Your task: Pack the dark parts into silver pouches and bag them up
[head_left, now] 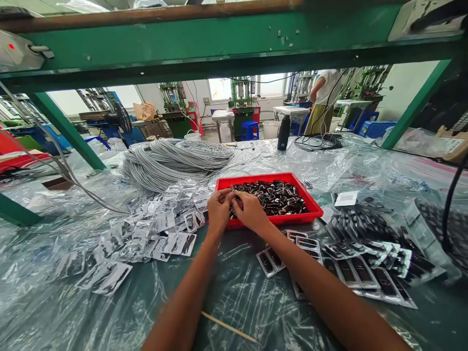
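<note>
My left hand (219,208) and my right hand (250,209) meet over the near left part of a red tray (314,213). The fingers of both are pinched together around something small that I cannot make out. Many small dark pieces (281,195) with shiny parts fill the tray. Left of my hands spreads a heap of clear blister packs (146,234), some with dark shapes in them. By my right forearm lie blister trays holding black pieces (270,261), partly hidden by the arm.
Stacked blister trays (358,229) stand at the right. A coil of grey cable (171,161) lies behind the heap, and a black bottle (283,132) stands farther back. A thin wooden stick (230,327) lies in front. A green beam (204,41) crosses overhead; a person (323,100) stands beyond.
</note>
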Motion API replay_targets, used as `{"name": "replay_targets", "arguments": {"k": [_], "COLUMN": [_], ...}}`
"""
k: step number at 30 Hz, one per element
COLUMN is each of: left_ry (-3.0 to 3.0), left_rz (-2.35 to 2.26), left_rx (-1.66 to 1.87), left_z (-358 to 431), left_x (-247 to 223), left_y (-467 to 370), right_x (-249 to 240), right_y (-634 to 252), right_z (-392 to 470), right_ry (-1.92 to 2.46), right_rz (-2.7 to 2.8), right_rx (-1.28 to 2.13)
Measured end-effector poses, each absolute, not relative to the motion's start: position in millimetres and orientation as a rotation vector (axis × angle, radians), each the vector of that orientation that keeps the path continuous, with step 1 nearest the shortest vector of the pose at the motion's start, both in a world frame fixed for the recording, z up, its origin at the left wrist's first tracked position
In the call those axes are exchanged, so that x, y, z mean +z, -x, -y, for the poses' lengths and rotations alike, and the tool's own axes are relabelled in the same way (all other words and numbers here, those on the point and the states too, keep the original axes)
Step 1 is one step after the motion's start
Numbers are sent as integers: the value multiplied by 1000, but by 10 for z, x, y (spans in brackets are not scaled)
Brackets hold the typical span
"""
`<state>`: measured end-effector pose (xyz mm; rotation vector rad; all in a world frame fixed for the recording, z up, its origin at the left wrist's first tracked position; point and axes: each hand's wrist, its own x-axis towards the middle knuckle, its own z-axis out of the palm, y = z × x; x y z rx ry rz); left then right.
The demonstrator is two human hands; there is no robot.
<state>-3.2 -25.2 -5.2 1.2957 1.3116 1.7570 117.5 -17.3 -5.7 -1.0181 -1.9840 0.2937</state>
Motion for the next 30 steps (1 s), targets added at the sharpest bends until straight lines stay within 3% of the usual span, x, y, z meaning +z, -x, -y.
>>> {"name": "replay_targets", "arguments": {"k": [5,9,13,19,30], "left_ry": [-1484,-1651,-1588,-1330,-968], "left_rz": [-1316,-1638,-1828,-1345,-942], "left_rx": [1630,1616,1670,1596,1633], "left_z": [275,318,302,212,258], "left_x": [33,62,14,-67,-8], "left_y": [66,37,85,133,62], "right_x": [13,16,11,-34,-17], "right_y": [-1360,-1465,-1391,-1237,-1288], "right_z": [54,-26,40,163,109], "right_ry": [1021,1016,966,937,921], "right_rz": [1955,2015,2028,2169,1995], "right_rx": [534,595,352,53,282]}}
